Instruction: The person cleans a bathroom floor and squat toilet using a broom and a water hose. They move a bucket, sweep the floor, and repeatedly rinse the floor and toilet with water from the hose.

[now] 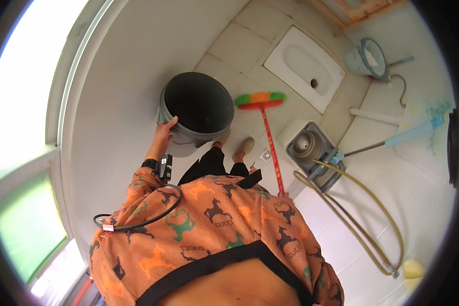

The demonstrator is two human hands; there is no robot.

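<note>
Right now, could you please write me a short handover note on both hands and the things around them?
Left hand: fingers grip the rim of the dark grey bucket, which is tilted with its open mouth toward the camera and looks empty.
Right hand: barely visible at the top of the broom's red handle; grip cannot be confirmed.
Broom: green and orange bristles rest on the tiled floor beside the bucket.
Nearby: grey mop-spinner bucket, yellow hose, squat toilet.
Whether the floor is wet or washed cannot be told.
</note>
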